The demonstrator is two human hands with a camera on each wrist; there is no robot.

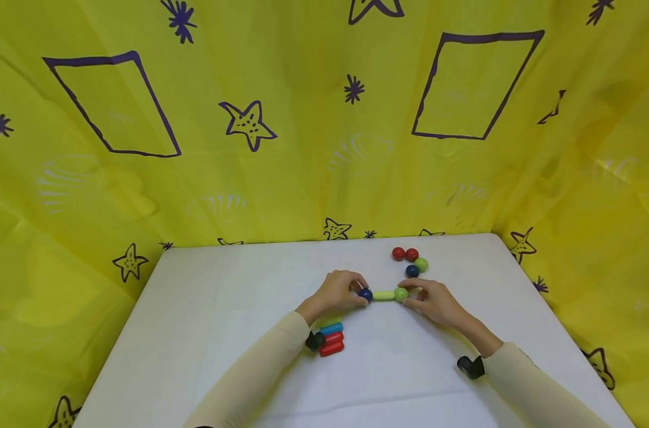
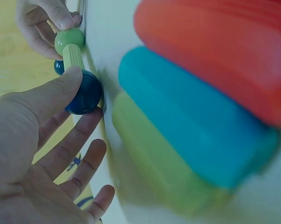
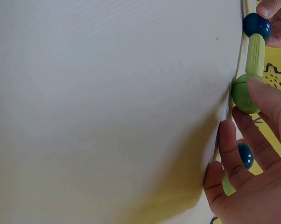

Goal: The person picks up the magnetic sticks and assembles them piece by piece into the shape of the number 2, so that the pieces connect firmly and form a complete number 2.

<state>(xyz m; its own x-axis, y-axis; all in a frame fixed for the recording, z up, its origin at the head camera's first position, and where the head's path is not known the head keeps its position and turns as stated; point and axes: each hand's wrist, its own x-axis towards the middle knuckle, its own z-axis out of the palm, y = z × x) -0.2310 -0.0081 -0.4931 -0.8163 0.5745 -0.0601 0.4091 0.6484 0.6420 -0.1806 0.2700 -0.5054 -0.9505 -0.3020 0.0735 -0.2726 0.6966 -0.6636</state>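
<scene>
A pale green ribbed rod (image 1: 383,295) lies between a dark blue ball (image 1: 365,294) at its left end and a green ball (image 1: 401,294) at its right end. My left hand (image 1: 339,291) pinches the blue ball between thumb and fingers, its other fingers spread in the left wrist view. On the opposite side my right hand (image 1: 435,300) pinches the green ball (image 3: 244,94) with thumb and fingertips. Ball, rod and ball form one straight line close over the white table. Beneath the left wrist lie several short rods, among them a blue rod (image 2: 187,121) and a red rod (image 1: 332,349).
Beyond the right hand sit two red balls (image 1: 398,254), a second green ball (image 1: 421,264) and a second blue ball (image 1: 412,271), grouped together. The white table (image 1: 206,309) backs onto a yellow patterned curtain (image 1: 297,178). Black wrist cameras hang under both sleeves.
</scene>
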